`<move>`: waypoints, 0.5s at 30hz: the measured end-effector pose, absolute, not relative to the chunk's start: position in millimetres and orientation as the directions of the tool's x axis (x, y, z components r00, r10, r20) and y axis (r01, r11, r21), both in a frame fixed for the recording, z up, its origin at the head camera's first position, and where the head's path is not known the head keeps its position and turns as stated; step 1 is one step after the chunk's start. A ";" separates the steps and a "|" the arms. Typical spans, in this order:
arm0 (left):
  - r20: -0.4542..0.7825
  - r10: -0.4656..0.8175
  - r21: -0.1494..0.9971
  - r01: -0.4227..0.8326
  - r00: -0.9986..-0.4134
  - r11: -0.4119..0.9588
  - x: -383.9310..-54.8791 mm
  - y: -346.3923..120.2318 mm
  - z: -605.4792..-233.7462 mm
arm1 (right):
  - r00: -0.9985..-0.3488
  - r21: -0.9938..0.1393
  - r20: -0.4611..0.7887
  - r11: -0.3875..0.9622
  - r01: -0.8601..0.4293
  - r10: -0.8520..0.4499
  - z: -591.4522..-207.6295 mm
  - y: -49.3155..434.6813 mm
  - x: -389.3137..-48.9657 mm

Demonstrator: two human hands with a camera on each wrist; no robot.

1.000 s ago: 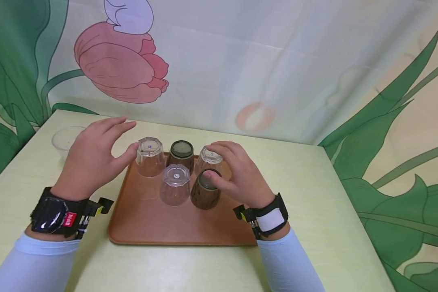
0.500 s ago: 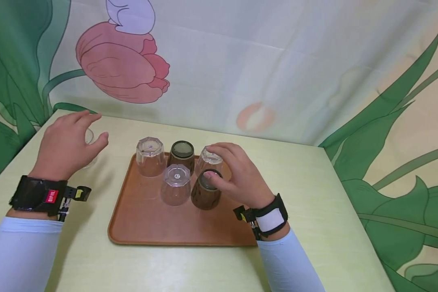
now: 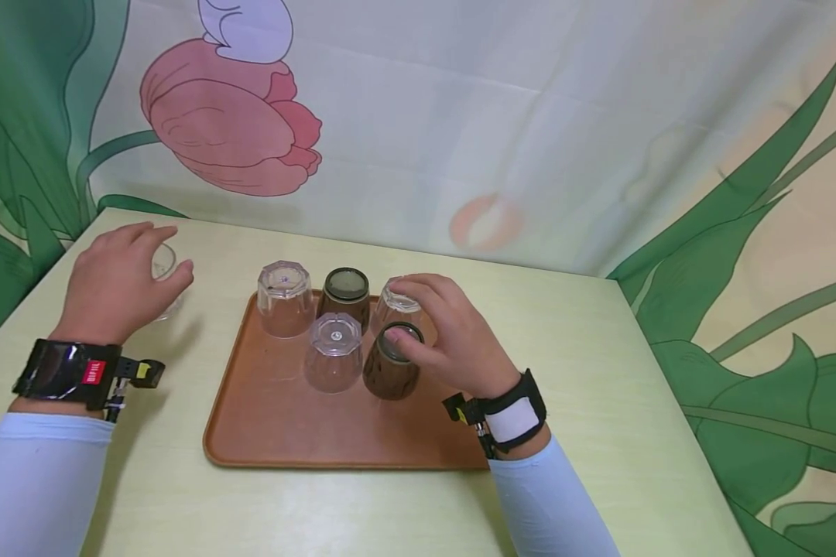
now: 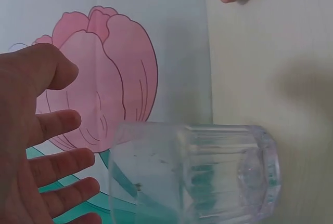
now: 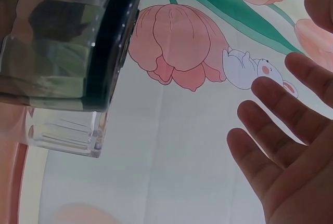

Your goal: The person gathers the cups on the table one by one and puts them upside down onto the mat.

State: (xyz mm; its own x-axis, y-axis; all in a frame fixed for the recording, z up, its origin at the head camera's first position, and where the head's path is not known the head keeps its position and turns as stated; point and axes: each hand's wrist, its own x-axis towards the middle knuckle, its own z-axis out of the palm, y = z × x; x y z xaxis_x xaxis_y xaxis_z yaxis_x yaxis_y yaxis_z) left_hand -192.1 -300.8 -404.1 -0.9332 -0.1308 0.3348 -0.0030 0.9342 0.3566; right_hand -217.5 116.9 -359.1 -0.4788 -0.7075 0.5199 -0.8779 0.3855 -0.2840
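My left hand [image 3: 114, 282] hovers at the far left with its fingers spread. Beside it an upright clear drinking glass [image 3: 166, 267] stands mostly hidden by that hand. In the left wrist view a gap separates the fingertips [image 4: 83, 156] from this glass [image 4: 223, 177]. My right hand [image 3: 460, 336] is held over the front dark glass [image 3: 390, 375], fingers slightly bent and gripping nothing. The right wrist view shows its fingers [image 5: 270, 146] apart from the dark glass [image 5: 57, 47]. A clear glass [image 3: 393, 305] behind it is partly covered by the right hand.
On a brown tray [image 3: 286, 433], upside down, also stand a clear glass [image 3: 284, 305] at back left, a dark glass [image 3: 346, 290] behind, and another clear glass [image 3: 334, 360] in front. A printed curtain [image 3: 390, 155] hangs behind the pale table [image 3: 634, 433].
My left hand has moved left, away from the back-left glass on the tray, to the glass at the far left. My right hand has hardly moved, and the tray's glasses stand as before.
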 end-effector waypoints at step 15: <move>0.260 -0.189 0.381 -0.080 -0.947 0.921 -196.2 -315.3 -424.2 | -0.483 -0.262 0.513 0.406 -0.875 -0.710 -362.8 115.6 -217.5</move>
State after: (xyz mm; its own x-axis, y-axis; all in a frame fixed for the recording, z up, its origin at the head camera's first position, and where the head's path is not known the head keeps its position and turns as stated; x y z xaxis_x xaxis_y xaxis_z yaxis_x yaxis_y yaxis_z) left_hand -196.2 -315.3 -424.2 -0.9468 -0.1894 0.2600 -0.0795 0.9211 0.3812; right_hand -217.5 115.6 -362.8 -0.4830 -0.7096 0.5129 -0.8753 0.4064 -0.2621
